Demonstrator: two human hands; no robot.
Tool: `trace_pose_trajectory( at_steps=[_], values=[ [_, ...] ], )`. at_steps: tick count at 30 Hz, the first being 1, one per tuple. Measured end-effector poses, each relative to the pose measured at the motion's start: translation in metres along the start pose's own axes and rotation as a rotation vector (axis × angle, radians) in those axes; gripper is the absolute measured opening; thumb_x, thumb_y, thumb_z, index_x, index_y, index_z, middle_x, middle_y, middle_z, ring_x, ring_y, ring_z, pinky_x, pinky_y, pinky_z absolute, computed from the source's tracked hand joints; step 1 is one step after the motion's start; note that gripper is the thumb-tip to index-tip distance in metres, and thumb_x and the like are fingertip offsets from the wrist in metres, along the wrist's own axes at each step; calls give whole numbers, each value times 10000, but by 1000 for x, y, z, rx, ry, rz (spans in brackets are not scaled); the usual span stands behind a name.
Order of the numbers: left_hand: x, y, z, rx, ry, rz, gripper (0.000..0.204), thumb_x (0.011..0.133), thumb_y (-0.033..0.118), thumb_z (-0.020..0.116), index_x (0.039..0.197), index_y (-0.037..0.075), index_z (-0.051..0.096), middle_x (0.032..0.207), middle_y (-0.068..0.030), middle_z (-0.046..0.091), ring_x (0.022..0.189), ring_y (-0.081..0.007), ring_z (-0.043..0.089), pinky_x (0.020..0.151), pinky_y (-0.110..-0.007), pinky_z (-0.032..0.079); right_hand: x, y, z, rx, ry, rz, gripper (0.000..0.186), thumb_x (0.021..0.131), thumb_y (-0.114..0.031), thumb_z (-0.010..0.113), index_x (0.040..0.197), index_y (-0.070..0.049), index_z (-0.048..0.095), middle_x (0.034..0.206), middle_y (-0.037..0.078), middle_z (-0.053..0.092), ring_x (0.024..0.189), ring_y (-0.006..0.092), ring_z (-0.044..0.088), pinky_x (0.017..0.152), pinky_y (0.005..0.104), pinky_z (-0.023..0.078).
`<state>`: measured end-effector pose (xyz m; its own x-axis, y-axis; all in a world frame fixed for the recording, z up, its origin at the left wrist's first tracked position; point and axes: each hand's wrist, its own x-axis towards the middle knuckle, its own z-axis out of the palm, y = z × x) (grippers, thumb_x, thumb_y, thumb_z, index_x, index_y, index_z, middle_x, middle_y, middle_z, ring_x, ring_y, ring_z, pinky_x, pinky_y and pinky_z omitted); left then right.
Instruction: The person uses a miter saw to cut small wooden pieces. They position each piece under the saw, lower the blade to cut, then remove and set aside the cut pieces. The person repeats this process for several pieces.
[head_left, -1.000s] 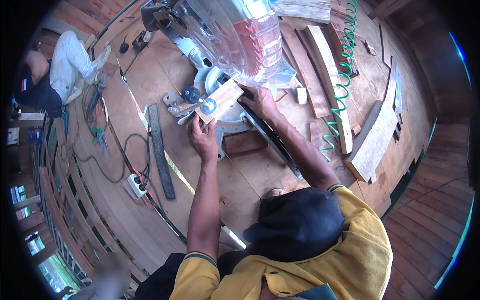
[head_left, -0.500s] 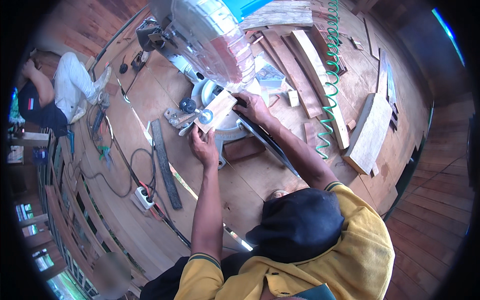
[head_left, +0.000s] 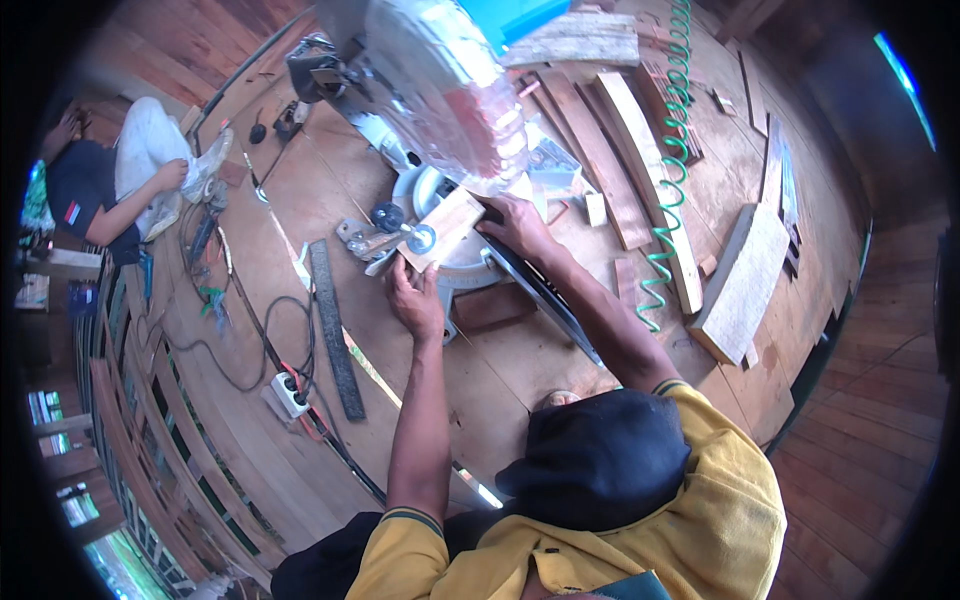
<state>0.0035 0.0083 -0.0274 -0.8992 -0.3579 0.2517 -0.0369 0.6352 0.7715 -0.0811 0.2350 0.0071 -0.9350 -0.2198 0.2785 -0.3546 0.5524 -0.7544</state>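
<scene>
So there's a short pale block of wood (head_left: 447,222) lying on the round base (head_left: 466,272) of a big chop saw (head_left: 425,90), over toward the base's left edge. Its long axis runs on a slant: one end points at the near left edge of the base, the other up and away to the far right, pretty much under the raised saw head. A blue-grey disc (head_left: 421,239) sits on the near-left part of its top face, right by a clamp with a black knob (head_left: 387,216).

The left hand (head_left: 416,300) has the near-left end, fingers bent against it on one side and thumb on the other, so I'd call that a light grip. The right hand (head_left: 522,230) is up at the far-right end with its fingers curled in. Can't tell if it's squeezing the block, or the long dark bar (head_left: 545,296) that slants from under it toward the near right, or just resting there.

A reddish chunk of wood (head_left: 495,306) lies on the plywood floor (head_left: 490,360) beside the base's near edge. Toward the floor's right edge you've got a green coiled hose (head_left: 655,255) hanging over a pale beam (head_left: 640,165), plus a fat squared timber (head_left: 742,280). Near the left edge, somebody in light trousers (head_left: 145,150) is sitting, well apart from the saw.
</scene>
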Motion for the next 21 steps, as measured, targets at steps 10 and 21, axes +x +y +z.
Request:
trace_pose_trajectory(
  at_steps=[10,21],
  values=[
    [-15,-2,-16,184,166,203,919,664,332,984,1349,47,442,1333,-201,538,1236,-414,529,1005,-548,453,110,-237,-274,-415,667,-713,589,983,-441,580,1366,7,560,1322,190,594,1221,322,600,1054,429,482],
    [9,17,-21,318,72,179,711,790,369,889,1411,191,591,1387,-141,488,1292,-374,480,1056,-533,426,160,-212,-313,-704,-361,-426,773,846,-567,807,1376,-33,628,1242,174,719,1160,312,693,1009,432,550]
  ],
)
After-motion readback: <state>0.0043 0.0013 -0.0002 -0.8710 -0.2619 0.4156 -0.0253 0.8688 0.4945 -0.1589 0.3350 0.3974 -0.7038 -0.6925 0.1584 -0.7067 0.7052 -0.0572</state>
